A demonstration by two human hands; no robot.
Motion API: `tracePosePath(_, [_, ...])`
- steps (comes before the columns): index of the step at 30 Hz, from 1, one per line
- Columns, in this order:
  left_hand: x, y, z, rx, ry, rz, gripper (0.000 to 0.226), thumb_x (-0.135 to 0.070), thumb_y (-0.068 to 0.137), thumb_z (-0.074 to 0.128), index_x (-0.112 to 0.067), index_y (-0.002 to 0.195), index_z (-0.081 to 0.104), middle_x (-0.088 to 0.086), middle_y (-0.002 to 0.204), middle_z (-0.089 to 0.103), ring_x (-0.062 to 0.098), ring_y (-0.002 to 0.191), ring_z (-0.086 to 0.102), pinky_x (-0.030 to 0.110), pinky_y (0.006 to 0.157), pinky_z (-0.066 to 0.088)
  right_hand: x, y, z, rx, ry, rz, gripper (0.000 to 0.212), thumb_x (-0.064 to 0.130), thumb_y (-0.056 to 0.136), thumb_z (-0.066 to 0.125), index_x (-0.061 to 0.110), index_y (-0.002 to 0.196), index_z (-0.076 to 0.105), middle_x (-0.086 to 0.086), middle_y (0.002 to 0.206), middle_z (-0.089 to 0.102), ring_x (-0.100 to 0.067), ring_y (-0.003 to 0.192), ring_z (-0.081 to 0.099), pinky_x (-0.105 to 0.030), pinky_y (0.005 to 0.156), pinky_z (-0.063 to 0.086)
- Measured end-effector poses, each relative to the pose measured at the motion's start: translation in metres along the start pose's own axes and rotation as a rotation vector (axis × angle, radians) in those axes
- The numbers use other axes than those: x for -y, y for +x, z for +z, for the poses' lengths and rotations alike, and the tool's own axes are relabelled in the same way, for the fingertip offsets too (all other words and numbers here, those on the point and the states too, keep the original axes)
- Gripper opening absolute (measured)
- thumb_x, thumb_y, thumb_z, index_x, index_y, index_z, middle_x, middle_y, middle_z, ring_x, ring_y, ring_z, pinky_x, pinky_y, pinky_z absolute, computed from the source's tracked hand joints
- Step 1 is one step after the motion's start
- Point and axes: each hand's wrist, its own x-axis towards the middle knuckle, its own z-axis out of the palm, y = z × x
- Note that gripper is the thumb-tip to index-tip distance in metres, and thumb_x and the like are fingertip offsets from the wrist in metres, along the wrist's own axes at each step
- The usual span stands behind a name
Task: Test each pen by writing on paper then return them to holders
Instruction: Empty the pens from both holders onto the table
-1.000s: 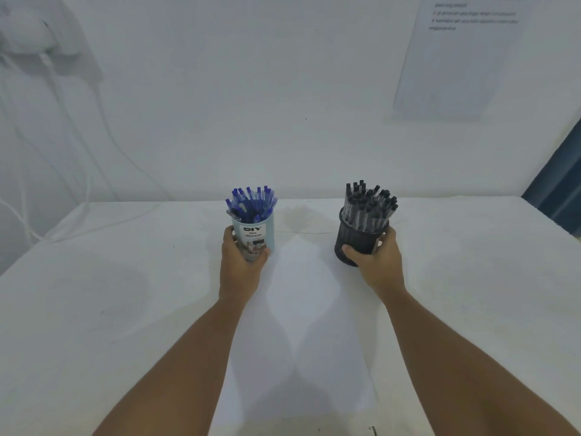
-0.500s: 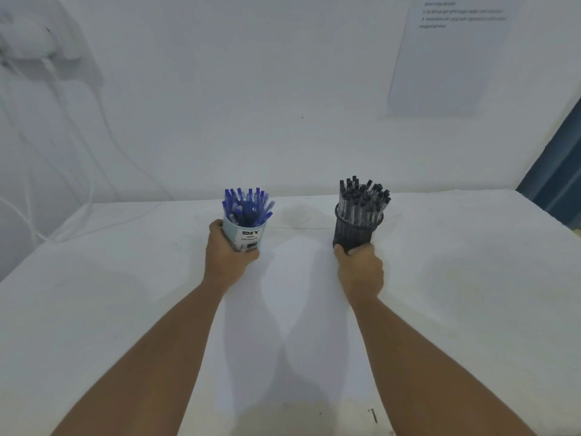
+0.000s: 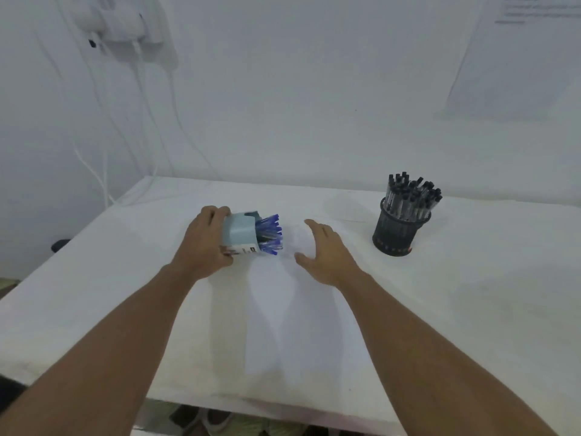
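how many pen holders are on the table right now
2. A light blue holder tipped sideways in the left hand, and a black holder standing upright at the right.

Single head view, forward and down over the table (image 3: pixel 471 309), close

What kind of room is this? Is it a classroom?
Probably a plain workroom or office corner, not clearly a classroom: a white table against a bare wall, a printed sheet taped up, and two holders full of pens.
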Motion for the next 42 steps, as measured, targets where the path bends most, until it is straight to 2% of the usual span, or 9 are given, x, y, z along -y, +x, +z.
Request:
tracePosePath(3, [0.002,-0.006,-0.003,0.004,0.003,0.001,0.085,-0.011,0.047,0.086,-0.005,0.121,0.046,0.015,0.115,0.045,0.029,0.094,0.050,0.037,0.080,0.047,-0.011,-0.015,0.018,0.095,-0.289,-0.019,0.065,0.056,0.100,0.034,0.030,0.156,0.014,0.001,0.164,0.010,-0.021,0.149,0.010,-0.037,0.118,0.009])
tracePosePath(7, [-0.004,-0.005,-0.002,-0.007,0.001,0.030,0.084,-0.013,0.048,0.086,-0.006,0.122,0.046,0.014,0.115,0.045,0.027,0.093,0.049,0.034,0.078,0.046,-0.023,-0.030,0.018,0.029,-0.427,0.081,0.082,0.067,0.085,-0.002,0.030,0.155,0.018,0.000,0.164,0.011,-0.023,0.149,0.010,-0.037,0.117,0.008])
tracePosePath(12, [-0.017,0.005,0.006,0.013,-0.024,0.076,0.083,-0.015,0.047,0.084,-0.008,0.121,0.046,0.011,0.114,0.044,0.025,0.090,0.049,0.035,0.076,0.048,-0.040,-0.033,-0.003,0.063,-0.479,0.163,0.062,0.057,0.101,0.022,0.029,0.156,0.014,-0.002,0.164,0.007,-0.025,0.150,0.007,-0.042,0.118,0.007])
tracePosePath(19, [-0.004,0.005,0.006,0.042,0.023,0.132,0.083,-0.014,0.045,0.084,-0.010,0.119,0.046,0.010,0.112,0.045,0.023,0.087,0.048,0.032,0.073,0.045,-0.021,-0.029,0.008,0.069,-0.518,0.161,0.060,0.056,0.100,0.020,0.025,0.152,0.022,-0.007,0.157,0.019,-0.028,0.142,0.017,-0.050,0.113,0.013])
tracePosePath(24, [0.014,-0.004,-0.002,0.056,0.066,0.126,0.082,-0.014,0.045,0.083,-0.012,0.117,0.045,0.009,0.111,0.045,0.026,0.086,0.050,0.036,0.073,0.049,-0.004,-0.023,0.013,-0.094,-0.470,0.083,0.070,0.053,0.090,0.010,0.021,0.149,0.028,-0.009,0.155,0.025,-0.027,0.141,0.021,-0.048,0.114,0.013])
tracePosePath(27, [0.019,-0.006,-0.002,0.084,0.103,0.153,0.083,-0.016,0.044,0.082,-0.011,0.119,0.045,0.010,0.113,0.045,0.027,0.088,0.050,0.036,0.075,0.048,0.013,-0.010,0.011,0.029,-0.121,-0.148,0.076,0.047,0.092,0.049,0.025,0.156,0.014,-0.005,0.162,0.012,-0.025,0.147,0.015,-0.042,0.117,0.015])
tracePosePath(30, [0.022,-0.005,-0.003,0.090,0.151,0.190,0.086,-0.017,0.041,0.083,-0.010,0.119,0.047,0.012,0.113,0.047,0.028,0.091,0.051,0.034,0.077,0.047,0.035,0.001,0.018,0.184,-0.085,-0.260,0.098,0.045,0.085,0.068,0.024,0.157,0.004,-0.003,0.164,0.005,-0.025,0.149,0.013,-0.042,0.119,0.016])
tracePosePath(36, [0.030,-0.006,-0.020,0.053,0.198,0.253,0.080,-0.017,0.039,0.077,-0.013,0.115,0.050,0.010,0.110,0.048,0.026,0.089,0.049,0.034,0.075,0.044,0.053,0.017,0.044,0.132,-0.241,-0.334,0.089,0.056,0.089,0.059,0.013,0.154,0.016,-0.006,0.151,0.033,-0.028,0.135,0.034,-0.044,0.111,0.028])
tracePosePath(42, [0.035,-0.009,-0.022,-0.013,0.214,0.253,0.082,-0.011,0.040,0.074,-0.011,0.118,0.050,0.012,0.110,0.050,0.030,0.090,0.052,0.035,0.077,0.043,0.053,0.015,0.060,0.050,-0.409,-0.415,0.064,0.041,0.101,0.041,0.006,0.151,0.024,-0.014,0.134,0.047,-0.032,0.118,0.045,-0.041,0.095,0.036])
